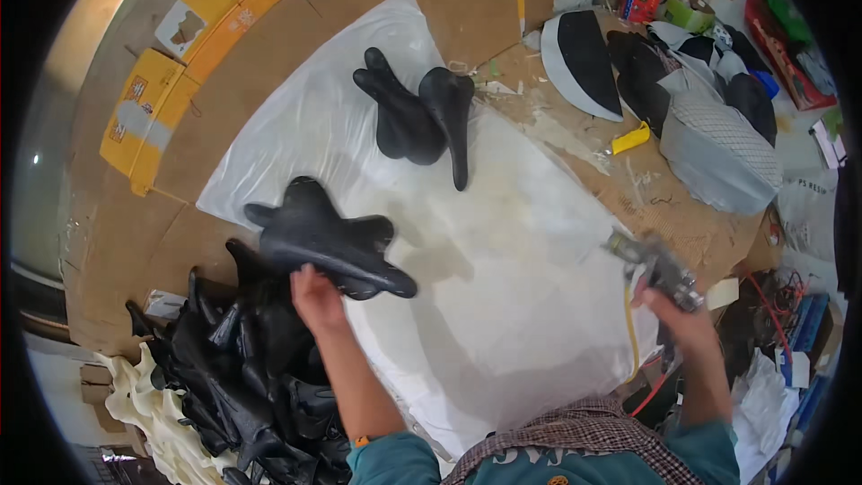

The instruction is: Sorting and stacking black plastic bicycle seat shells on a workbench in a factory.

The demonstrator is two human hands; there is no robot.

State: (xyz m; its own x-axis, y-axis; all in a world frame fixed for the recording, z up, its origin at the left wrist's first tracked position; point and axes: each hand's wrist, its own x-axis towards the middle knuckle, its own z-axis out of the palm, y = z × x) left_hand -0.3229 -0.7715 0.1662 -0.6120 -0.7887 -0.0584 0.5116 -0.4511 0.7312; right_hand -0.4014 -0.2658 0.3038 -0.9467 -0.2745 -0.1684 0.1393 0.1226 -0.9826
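My left hand has its fingers at the near edge of a cluster of black bicycle saddles, held over the left side of a white plastic-covered surface. Smooth and lobed, the cluster looks like several saddle shapes fanned together. In my right hand, at the surface's right edge, is a metal spray gun, slightly blurred, its nozzle toward the upper left. More black saddles lie farther back: an overlapping group and one with its narrow nose toward me.
A heap of black saddle covers sits at lower left, beside cream-coloured pieces. On the cardboard at right are a yellow cutter, a black-and-white curved piece and a pile of fabric. A red cord hangs at far right.
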